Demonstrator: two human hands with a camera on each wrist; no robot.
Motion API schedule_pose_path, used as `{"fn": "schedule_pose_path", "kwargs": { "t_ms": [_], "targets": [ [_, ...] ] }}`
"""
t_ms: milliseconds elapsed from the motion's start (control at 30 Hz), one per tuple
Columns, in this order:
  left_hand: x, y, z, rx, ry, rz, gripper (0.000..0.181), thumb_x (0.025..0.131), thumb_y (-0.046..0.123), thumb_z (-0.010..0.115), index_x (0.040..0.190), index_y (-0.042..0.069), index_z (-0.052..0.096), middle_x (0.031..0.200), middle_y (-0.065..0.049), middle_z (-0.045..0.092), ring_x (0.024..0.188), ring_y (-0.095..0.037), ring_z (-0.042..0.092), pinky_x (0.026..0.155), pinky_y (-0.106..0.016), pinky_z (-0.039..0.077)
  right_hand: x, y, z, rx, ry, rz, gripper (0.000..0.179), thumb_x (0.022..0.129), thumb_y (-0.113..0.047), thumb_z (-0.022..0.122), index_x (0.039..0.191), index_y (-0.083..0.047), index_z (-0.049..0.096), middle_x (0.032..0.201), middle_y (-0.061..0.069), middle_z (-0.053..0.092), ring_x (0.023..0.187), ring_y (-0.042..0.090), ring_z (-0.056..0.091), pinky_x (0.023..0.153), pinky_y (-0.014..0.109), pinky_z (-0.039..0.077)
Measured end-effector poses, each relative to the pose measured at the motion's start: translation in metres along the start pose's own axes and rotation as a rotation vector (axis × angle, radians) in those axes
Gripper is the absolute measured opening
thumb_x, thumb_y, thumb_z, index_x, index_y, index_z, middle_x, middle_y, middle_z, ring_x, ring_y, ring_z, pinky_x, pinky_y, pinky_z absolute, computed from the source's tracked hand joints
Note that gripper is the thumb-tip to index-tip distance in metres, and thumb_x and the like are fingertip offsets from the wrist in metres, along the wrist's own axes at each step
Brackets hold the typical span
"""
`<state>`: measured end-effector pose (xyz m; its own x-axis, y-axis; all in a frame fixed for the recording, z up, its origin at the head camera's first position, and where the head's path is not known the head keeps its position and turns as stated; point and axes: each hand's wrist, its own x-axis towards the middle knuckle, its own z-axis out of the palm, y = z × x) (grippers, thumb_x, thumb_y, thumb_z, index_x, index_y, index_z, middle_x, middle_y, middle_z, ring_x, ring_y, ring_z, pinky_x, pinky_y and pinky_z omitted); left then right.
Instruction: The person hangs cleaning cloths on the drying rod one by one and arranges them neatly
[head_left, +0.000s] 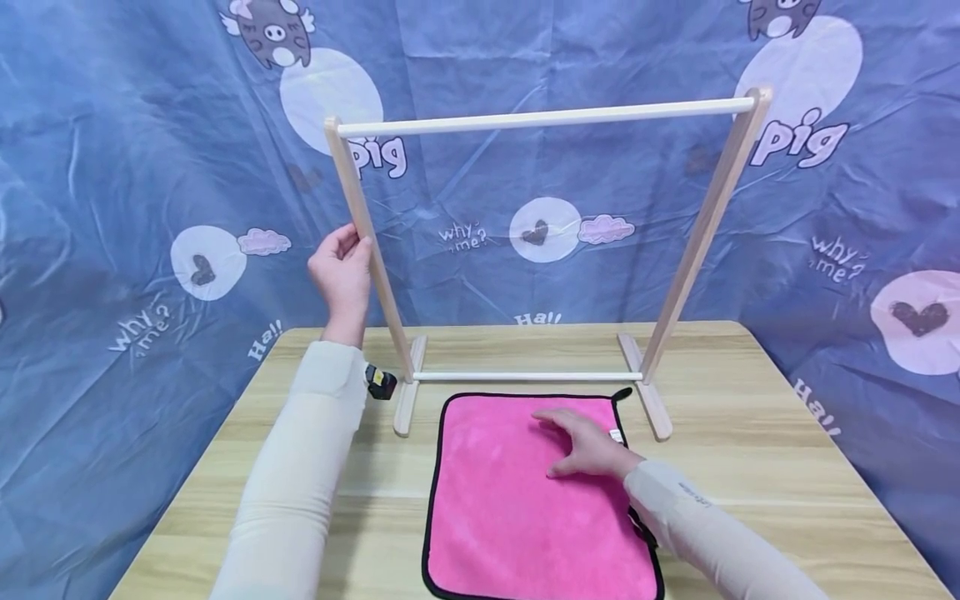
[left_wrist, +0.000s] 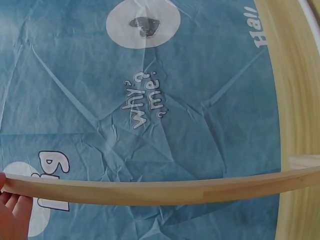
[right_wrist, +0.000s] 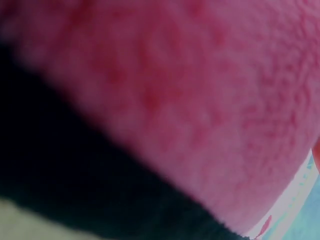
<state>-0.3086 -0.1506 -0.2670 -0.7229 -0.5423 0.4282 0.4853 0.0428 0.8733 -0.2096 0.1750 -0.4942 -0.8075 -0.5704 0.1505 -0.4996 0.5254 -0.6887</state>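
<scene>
A wooden rack stands on the table, with a white top rail [head_left: 547,119] and two slanting uprights. My left hand [head_left: 343,279] pinches its left upright [head_left: 385,292] between thumb and fingers; the left wrist view shows fingertips on the same upright [left_wrist: 150,193] at the left edge. In front of the rack lies a pink towel [head_left: 495,508] with black edging, spread flat. Over the towel's right half is my right hand [head_left: 588,446], fingers spread and loosely bent, holding nothing; whether it touches the cloth I cannot tell. Pink towel [right_wrist: 200,100] fills the right wrist view.
A thin white lower rail [head_left: 525,377] joins the rack's feet, the right foot [head_left: 647,392] lying just beyond the towel's corner loop [head_left: 622,394]. Close by my left cuff is a small black item [head_left: 381,382]. Blue printed fabric [head_left: 465,292] hangs behind the wooden table [head_left: 765,467].
</scene>
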Motion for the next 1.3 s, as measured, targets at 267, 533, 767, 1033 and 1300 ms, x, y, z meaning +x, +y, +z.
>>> {"fn": "schedule_pose_path", "kwargs": {
  "t_ms": [267,533,767,1033,1300],
  "targets": [
    [0.0,0.002,0.001,0.019,-0.002,0.002,0.023,0.082,-0.003,0.064,0.105,-0.007,0.066,0.106,-0.022,0.066,0.093,-0.018,0.065,0.084,-0.023,0.052,0.0,-0.002,0.003,-0.063,-0.032,-0.016,0.075,0.062,-0.012,0.082,0.13,-0.004,0.05,0.121,0.006,0.06,0.117,0.025,0.052,0.102,0.042,0.038],
    [-0.003,0.0,0.001,0.009,0.009,0.002,0.023,0.082,-0.001,0.065,0.105,-0.006,0.066,0.106,-0.021,0.066,0.094,-0.018,0.065,0.083,-0.023,0.052,-0.001,-0.001,0.006,-0.017,-0.05,0.006,0.066,0.067,-0.01,0.079,0.127,-0.003,0.052,0.115,0.005,0.064,0.106,0.02,0.059,0.093,0.034,0.047],
    [-0.003,-0.001,0.002,-0.01,0.026,-0.01,0.021,0.081,-0.001,0.066,0.102,-0.003,0.069,0.105,-0.02,0.067,0.091,-0.017,0.066,0.082,-0.025,0.053,-0.004,-0.006,0.005,-0.052,-0.056,-0.003,0.055,0.068,-0.009,0.078,0.12,-0.004,0.059,0.106,0.004,0.067,0.096,0.016,0.062,0.085,0.028,0.051],
    [-0.003,-0.002,0.003,-0.004,0.046,-0.022,0.022,0.081,0.002,0.068,0.102,-0.003,0.069,0.104,-0.02,0.067,0.089,-0.017,0.066,0.082,-0.025,0.053,-0.004,-0.008,0.007,-0.15,-0.033,-0.108,0.03,0.069,-0.009,0.076,0.098,-0.007,0.071,0.096,0.005,0.069,0.09,0.014,0.062,0.08,0.027,0.051],
    [-0.003,-0.001,0.004,0.023,0.054,-0.014,0.026,0.08,0.007,0.071,0.103,-0.003,0.068,0.104,-0.021,0.067,0.088,-0.015,0.066,0.081,-0.024,0.053,-0.003,-0.008,0.011,-0.189,-0.02,-0.141,0.02,0.067,-0.004,0.073,0.087,-0.008,0.073,0.083,-0.001,0.068,0.077,0.004,0.059,0.07,0.019,0.05]
  ]
}}
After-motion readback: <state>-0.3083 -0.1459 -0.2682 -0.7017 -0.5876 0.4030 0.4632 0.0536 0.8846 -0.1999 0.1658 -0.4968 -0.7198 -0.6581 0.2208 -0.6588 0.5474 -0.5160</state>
